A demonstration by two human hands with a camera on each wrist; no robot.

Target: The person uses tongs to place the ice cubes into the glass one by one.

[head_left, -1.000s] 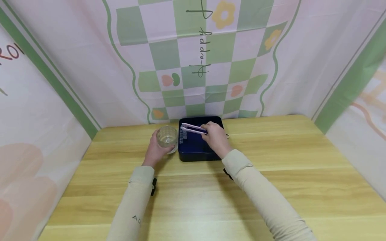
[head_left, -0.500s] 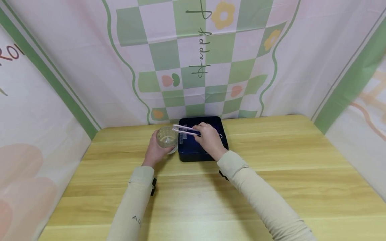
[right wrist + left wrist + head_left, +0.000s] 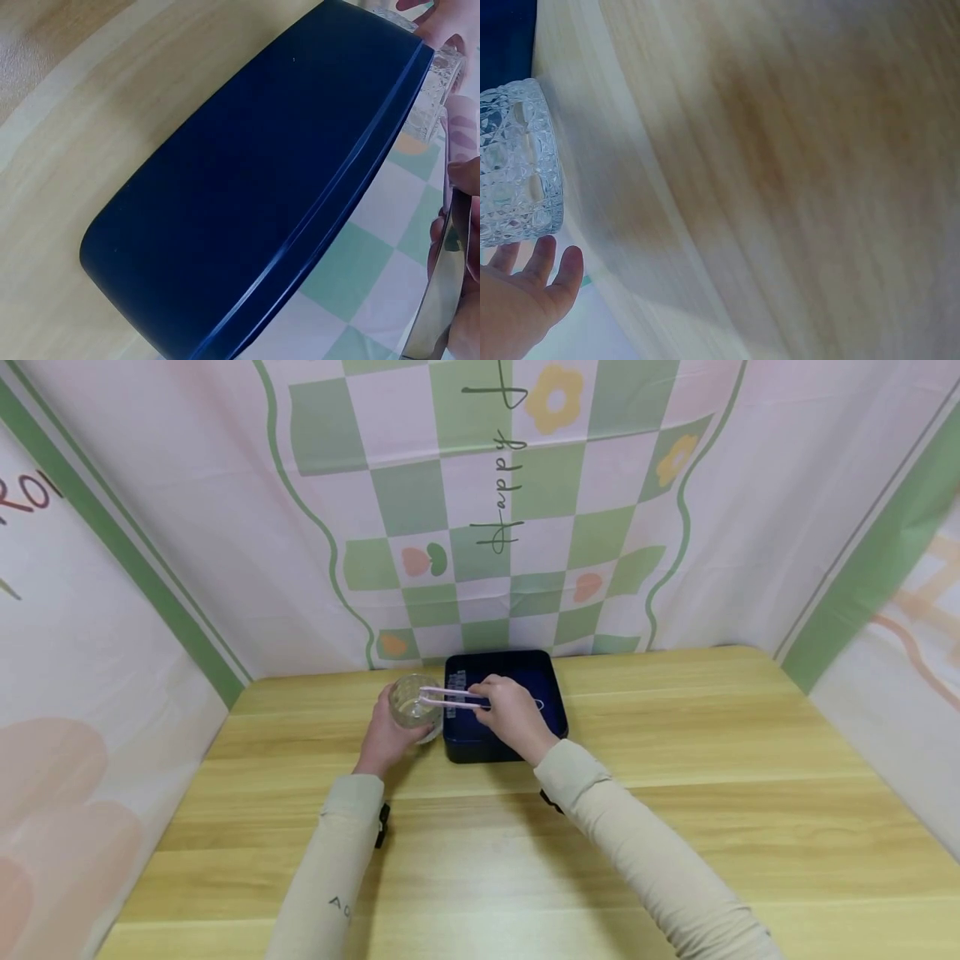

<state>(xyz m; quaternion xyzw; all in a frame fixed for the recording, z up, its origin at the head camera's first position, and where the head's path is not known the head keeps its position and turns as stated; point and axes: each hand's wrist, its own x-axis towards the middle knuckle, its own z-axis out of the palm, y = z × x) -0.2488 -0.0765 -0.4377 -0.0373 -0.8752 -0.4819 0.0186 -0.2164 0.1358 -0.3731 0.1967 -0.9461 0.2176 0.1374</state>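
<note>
Behind everything hung a printed cloth point(image 3: 408, 497), checkered green and white, and in front of it spread the wood-grained counter point(image 3: 472, 868). My pale sleeves point(image 3: 645, 843) reached across it toward a dark blue tray point(image 3: 480, 750) near the far edge. Just beside the tray's left side was the patterned clear glass point(image 3: 411, 717), with the fingers of my left hand point(image 3: 386, 739) curled around it; whether glass and tray touched, I couldn't tell. Inside the tray, along its left side, lay small clear pieces point(image 3: 452, 706), too tiny to make out. My right hand point(image 3: 517, 717) gripped slim pink tongs point(image 3: 452, 703), their tips slightly apart over the glass's mouth; I couldn't tell whether they pinched anything.
</note>
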